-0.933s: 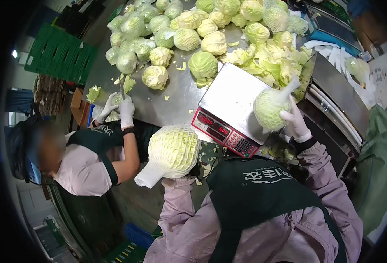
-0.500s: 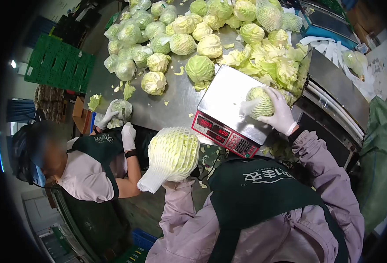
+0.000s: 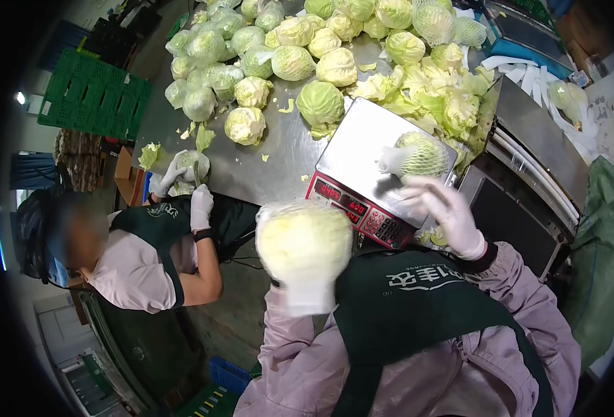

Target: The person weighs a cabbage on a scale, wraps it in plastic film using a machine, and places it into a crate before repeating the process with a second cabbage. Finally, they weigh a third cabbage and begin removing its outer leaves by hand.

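We see the right hand (image 3: 453,219) empty, its blurred fingers loosely extended at the right edge of the scale (image 3: 352,139). The small cabbage (image 3: 425,156) lies there, netted. Near centre, the big cabbage (image 3: 303,243) hides the left hand; we cannot tell its grip.

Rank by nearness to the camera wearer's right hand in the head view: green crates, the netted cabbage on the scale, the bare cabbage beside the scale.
1. Netted cabbage: on the scale, just beyond the right hand.
2. Bare cabbage: on the table, left of the scale.
3. Green crates: far left.
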`<state>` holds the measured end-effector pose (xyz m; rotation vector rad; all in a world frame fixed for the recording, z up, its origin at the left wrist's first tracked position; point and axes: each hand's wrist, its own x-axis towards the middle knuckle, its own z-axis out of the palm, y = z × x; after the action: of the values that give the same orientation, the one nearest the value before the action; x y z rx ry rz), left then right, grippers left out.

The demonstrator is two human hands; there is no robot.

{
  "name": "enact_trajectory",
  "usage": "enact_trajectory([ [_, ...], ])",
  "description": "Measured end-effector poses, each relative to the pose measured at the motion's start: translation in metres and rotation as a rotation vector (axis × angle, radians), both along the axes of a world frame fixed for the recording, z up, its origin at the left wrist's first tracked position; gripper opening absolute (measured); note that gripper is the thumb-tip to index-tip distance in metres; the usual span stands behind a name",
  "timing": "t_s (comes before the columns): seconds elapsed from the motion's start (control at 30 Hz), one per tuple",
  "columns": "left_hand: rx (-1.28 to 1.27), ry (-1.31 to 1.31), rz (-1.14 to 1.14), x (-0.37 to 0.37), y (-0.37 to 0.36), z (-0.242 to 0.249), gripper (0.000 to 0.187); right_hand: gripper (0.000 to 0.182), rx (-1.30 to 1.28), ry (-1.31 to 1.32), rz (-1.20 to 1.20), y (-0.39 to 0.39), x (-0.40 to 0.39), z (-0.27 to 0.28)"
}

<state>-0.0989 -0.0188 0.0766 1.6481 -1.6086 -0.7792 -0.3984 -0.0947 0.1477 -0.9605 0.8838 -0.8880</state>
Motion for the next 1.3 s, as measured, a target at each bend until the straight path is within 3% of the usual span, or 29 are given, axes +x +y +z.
enact_trajectory([
  [0.07, 0.298, 0.924, -0.009, -0.034, -0.025, 0.038, 0.047, 0.065, 0.375, -0.414, 0.213, 0.009, 0.011, -0.008],
  [0.1, 0.44, 1.389, -0.012, -0.052, -0.036, 0.05, 0.041, 0.063, 0.385, -0.462, 0.27, 0.012, 0.01, -0.015],
  [0.13, 0.226, 0.994, -0.187, -0.07, -0.045, 0.053, 0.031, 0.061, 0.482, -0.506, 0.24, 0.016, 0.002, -0.01],
  [0.17, 0.24, 1.06, -0.277, -0.087, -0.048, 0.081, 0.024, 0.06, 0.578, -0.549, 0.208, 0.022, -0.013, -0.007],
  [0.2, 0.235, 1.017, -0.337, -0.082, -0.058, 0.081, 0.023, 0.056, 0.726, -0.722, 0.18, 0.034, -0.042, -0.053],
  [0.23, 0.226, 0.974, -0.393, -0.077, -0.072, 0.081, 0.022, 0.063, 0.115, -0.067, 0.326, 0.04, -0.064, -0.041],
  [0.27, 0.215, 1.042, -0.263, -0.078, -0.087, 0.073, 0.021, 0.068, 0.45, -0.37, 0.18, 0.045, -0.072, -0.045],
  [0.3, 0.195, 0.942, -0.055, -0.092, -0.108, 0.087, 0.021, 0.073, 0.783, -0.669, 0.016, 0.05, -0.077, -0.048],
  [0.33, 0.096, 0.813, -0.083, -0.11, -0.124, 0.086, 0.022, 0.073, 0.789, -0.665, 0.019, 0.058, -0.083, -0.047],
  [0.37, -0.185, 0.493, -0.154, -0.13, -0.144, 0.059, 0.043, 0.079, 0.671, -0.607, -0.015, 0.065, -0.089, -0.043],
  [0.4, -0.296, 0.149, -0.334, -0.144, -0.164, 0.059, 0.07, 0.084, 0.551, -0.552, -0.045, 0.065, -0.091, -0.04],
  [0.43, -0.24, -0.228, -0.395, -0.166, -0.162, 0.06, 0.088, 0.084, 0.537, -0.545, -0.078, 0.067, -0.094, -0.039],
  [0.5, -0.051, -0.552, -0.473, -0.203, -0.166, 0.022, 0.097, 0.085, 0.528, -0.549, -0.166, 0.072, -0.099, -0.036],
  [0.57, -0.13, -0.828, -0.539, -0.217, -0.181, -0.02, 0.092, 0.085, 0.52, -0.554, -0.213, 0.074, -0.104, -0.035],
  [0.6, -0.125, -0.834, -0.537, -0.208, -0.184, -0.006, 0.092, 0.085, 0.514, -0.553, -0.231, 0.075, -0.106, -0.035],
  [0.67, 0.258, -0.174, -0.344, -0.178, -0.181, 0.018, 0.087, 0.086, 0.512, -0.552, -0.257, 0.078, -0.11, -0.034],
  [0.7, 0.185, 0.006, -0.317, -0.16, -0.18, 0.006, 0.077, 0.086, 0.512, -0.549, -0.268, 0.078, -0.113, -0.033],
  [0.73, 0.223, 0.528, -0.317, -0.149, -0.181, -0.047, 0.066, 0.086, 0.509, -0.546, -0.277, 0.077, -0.114, -0.033],
  [0.77, 0.458, 1.171, -0.255, -0.14, -0.161, -0.034, 0.061, 0.087, 0.511, -0.544, -0.281, 0.077, -0.116, -0.033],
  [0.8, 0.542, 1.418, -0.276, -0.125, -0.139, -0.019, 0.06, 0.087, 0.508, -0.544, -0.288, 0.076, -0.117, -0.033],
  [0.83, 0.836, 1.494, -0.291, -0.095, -0.116, -0.024, 0.064, 0.087, 0.508, -0.545, -0.292, 0.076, -0.119, -0.032],
  [0.87, 0.654, 1.654, -0.325, -0.096, -0.089, -0.026, 0.065, 0.087, 0.51, -0.548, -0.296, 0.075, -0.12, -0.032],
  [0.93, 0.577, 1.641, -0.236, -0.073, -0.039, -0.025, 0.072, 0.088, 0.509, -0.552, -0.295, 0.073, -0.122, -0.031],
  [0.97, 0.554, 1.785, -0.26, -0.063, -0.017, -0.026, 0.077, 0.088, 0.511, -0.551, -0.29, 0.072, -0.122, -0.031],
  [1.03, 0.431, 2.099, -0.043, -0.049, 0.015, -0.021, 0.092, 0.088, 0.513, -0.552, -0.279, 0.069, -0.121, -0.029],
  [1.1, 0.155, 2.097, -0.052, -0.024, 0.04, -0.036, 0.081, 0.089, 0.516, -0.555, -0.255, 0.065, -0.117, -0.025],
  [1.17, 0.191, 2.141, -0.289, 0.014, 0.064, -0.032, 0.076, 0.089, 0.523, -0.563, -0.217, 0.059, -0.113, -0.02],
  [1.23, -0.142, 1.73, -0.134, 0.026, 0.064, -0.023, 0.077, 0.09, 0.528, -0.565, -0.162, 0.052, -0.105, -0.013],
  [1.3, -0.088, 1.536, 0.011, 0.06, 0.078, -0.022, 0.083, 0.09, 0.548, -0.562, -0.057, 0.042, -0.091, -0.002],
])
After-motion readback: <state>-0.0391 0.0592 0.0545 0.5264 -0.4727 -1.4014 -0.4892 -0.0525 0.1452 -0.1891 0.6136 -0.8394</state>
